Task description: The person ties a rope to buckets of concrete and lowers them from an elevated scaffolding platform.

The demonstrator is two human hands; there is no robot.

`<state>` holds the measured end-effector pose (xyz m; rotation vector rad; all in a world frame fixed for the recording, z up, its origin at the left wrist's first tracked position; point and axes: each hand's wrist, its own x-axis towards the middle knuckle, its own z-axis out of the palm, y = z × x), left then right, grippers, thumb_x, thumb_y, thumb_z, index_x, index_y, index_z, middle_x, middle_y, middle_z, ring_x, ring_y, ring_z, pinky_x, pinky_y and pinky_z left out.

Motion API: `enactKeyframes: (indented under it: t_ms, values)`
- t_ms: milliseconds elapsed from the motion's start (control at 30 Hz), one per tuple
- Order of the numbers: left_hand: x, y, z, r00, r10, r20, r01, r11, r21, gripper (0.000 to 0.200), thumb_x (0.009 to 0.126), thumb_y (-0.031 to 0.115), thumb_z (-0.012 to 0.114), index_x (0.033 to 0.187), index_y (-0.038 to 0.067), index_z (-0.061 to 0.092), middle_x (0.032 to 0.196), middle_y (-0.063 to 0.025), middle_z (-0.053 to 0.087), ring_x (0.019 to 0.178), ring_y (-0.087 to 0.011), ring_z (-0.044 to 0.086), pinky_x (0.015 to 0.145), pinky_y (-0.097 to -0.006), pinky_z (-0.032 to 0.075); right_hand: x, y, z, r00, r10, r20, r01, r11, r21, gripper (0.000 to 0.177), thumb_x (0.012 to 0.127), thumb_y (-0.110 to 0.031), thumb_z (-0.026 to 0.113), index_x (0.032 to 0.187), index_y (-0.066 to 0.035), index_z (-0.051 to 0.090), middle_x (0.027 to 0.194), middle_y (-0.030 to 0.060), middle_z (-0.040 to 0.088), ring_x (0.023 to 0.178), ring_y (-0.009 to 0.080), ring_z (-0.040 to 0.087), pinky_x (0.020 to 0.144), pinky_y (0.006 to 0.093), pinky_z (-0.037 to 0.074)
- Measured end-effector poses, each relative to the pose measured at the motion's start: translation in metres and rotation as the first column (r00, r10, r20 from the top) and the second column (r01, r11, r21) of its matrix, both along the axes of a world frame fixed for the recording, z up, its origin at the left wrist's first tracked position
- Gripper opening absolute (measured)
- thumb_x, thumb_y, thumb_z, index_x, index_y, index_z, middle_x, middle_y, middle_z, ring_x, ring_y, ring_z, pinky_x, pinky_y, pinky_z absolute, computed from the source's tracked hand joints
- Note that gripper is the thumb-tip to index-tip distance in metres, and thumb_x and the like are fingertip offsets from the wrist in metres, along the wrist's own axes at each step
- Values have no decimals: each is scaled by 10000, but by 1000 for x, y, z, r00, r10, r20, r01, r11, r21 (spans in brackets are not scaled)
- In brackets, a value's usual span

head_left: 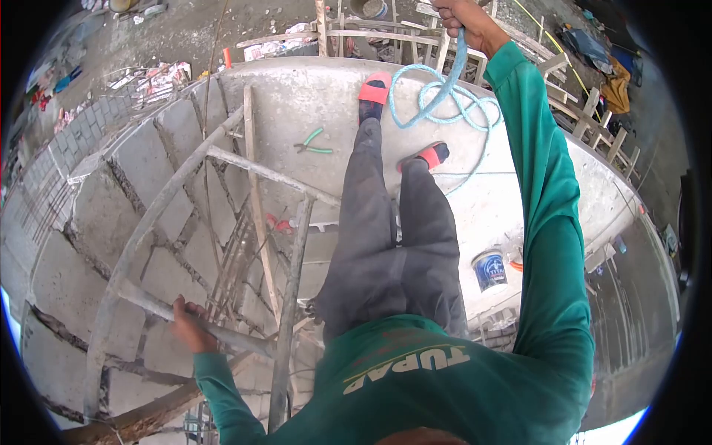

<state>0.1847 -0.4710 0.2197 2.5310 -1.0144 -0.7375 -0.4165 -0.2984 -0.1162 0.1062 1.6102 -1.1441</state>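
Closest in, the person's left hand is wrapped tight around a grey scaffold pipe, fingers curled over the top and thumb tucked under, so the bar runs straight through the fist. That pipe joins a rough frame of other bars and thin wooden slats standing against a curved block wall with dark, raw mortar joints.

Just past the green shirt, the dark trousers run down to a pale concrete slab. Off to the right and lower down, a blue and white bucket sits on a ledge, well apart from either hand.

Further out on the slab lies a pair of green-handled pliers, handles spread, a little left of the feet and touched by nobody. The feet wear red sandals, one ahead of the other.

Right beside those sandals lies the light blue rope, piled in loose loops on the concrete. From the pile, one strand climbs straight up to the right hand, which is at the far end of an outstretched green sleeve. That hand is closed in a fist around the rope, so the coil hangs and lies directly below it, between the fist and the feet.

Beyond are timber railings and scattered debris on the ground below.
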Motion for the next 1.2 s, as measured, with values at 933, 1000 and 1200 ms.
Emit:
enactKeyframes:
  t_ms: [933,1000,1200]
  values:
    - [-9,0,3,992,-70,109,69,998,12,215,798,227,636,757,42,534,585,-55,523,460,-163,514,423,-287,390,87,76,-119,797,-491,352,477,869,131,140,951,-161,476,817,-138,442,552,-93,309,412,34,293,363,218,253]
    - [-6,-1,6,991,-49,124,39,996,79,210,797,221,632,760,41,530,571,-47,505,460,-160,509,410,-292,385,74,74,-118,739,-520,428,555,830,51,148,951,-173,487,823,-104,454,567,-78,359,421,48,317,384,235,297]
    - [-7,2,5,998,-36,50,34,998,55,193,825,221,641,766,69,538,612,-28,521,491,-142,520,461,-276,435,78,92,-82,920,-325,220,319,946,65,175,942,-213,516,812,-102,478,592,-48,383,465,71,356,426,266,319]
